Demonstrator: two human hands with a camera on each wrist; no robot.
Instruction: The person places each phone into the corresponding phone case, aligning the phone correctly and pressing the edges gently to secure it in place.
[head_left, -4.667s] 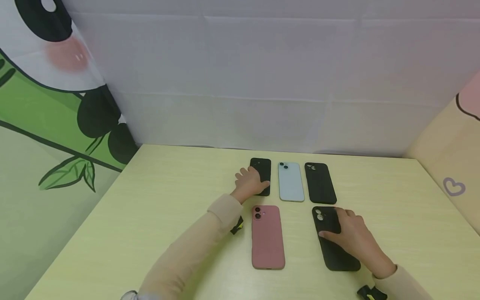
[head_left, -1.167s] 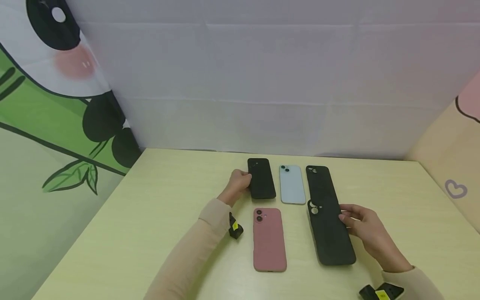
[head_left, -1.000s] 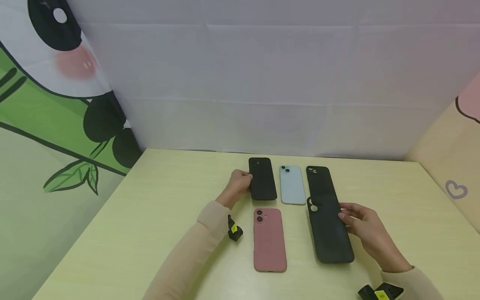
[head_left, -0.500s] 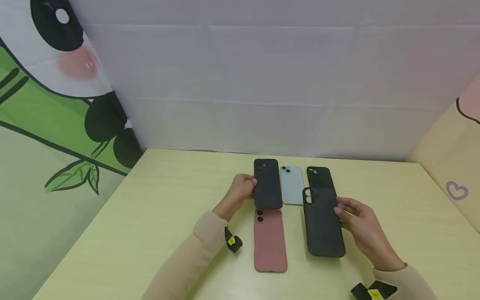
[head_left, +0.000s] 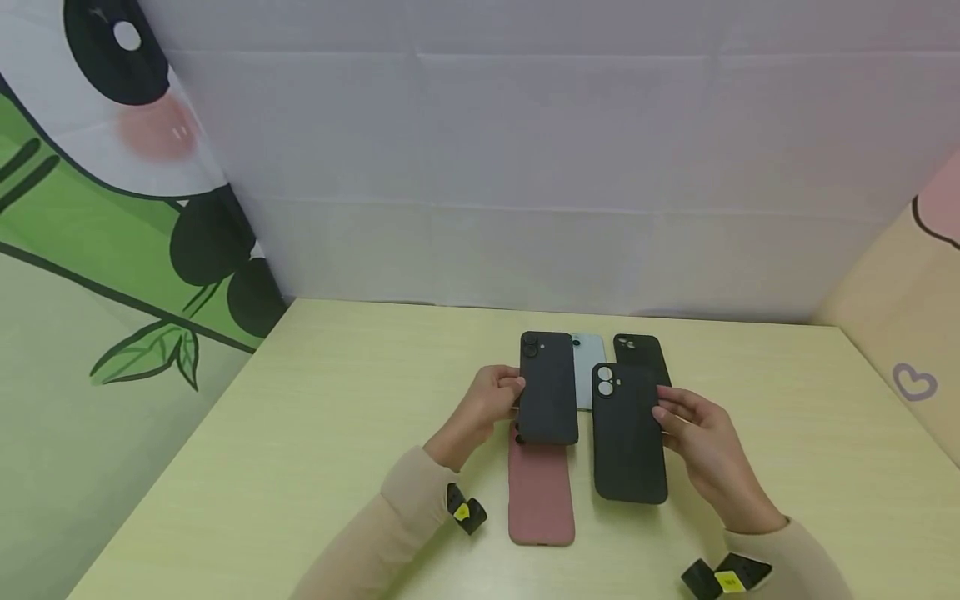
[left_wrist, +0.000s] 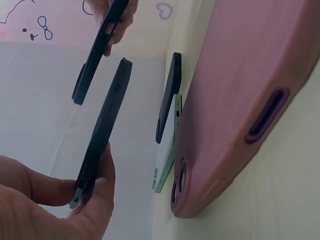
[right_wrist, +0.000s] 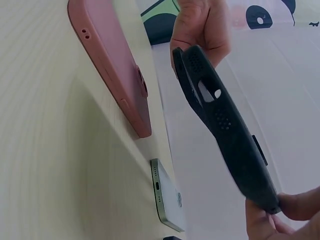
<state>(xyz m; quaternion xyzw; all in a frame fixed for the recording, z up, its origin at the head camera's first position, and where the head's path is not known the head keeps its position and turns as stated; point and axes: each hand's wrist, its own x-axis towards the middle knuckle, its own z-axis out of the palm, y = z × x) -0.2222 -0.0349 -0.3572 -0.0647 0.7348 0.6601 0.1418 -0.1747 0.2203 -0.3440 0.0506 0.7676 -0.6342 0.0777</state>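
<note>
In the head view my left hand [head_left: 487, 404] pinches a black phone [head_left: 549, 392] by its left edge, raised off the table with its camera side up. My right hand [head_left: 705, 450] grips the right edge of a black phone case [head_left: 630, 442], its camera holes at the top left. Phone and case hang side by side, a small gap between them. The left wrist view shows left thumb and fingers pinching the phone [left_wrist: 102, 130]. In the right wrist view, the case [right_wrist: 230, 130] is tilted, its port opening showing. Below the phone lies a pink phone case [head_left: 542, 496], its top partly hidden.
Behind the raised items lie a light blue phone [head_left: 589, 367] and another black phone or case [head_left: 643, 354], both partly covered. The pale wooden table [head_left: 337, 375] meets a white cloth wall [head_left: 480, 167] at the back.
My left hand has lifted the black phone from the back row and brought it right and nearer. My right hand has raised the black case and moved it left, towards the phone.
</note>
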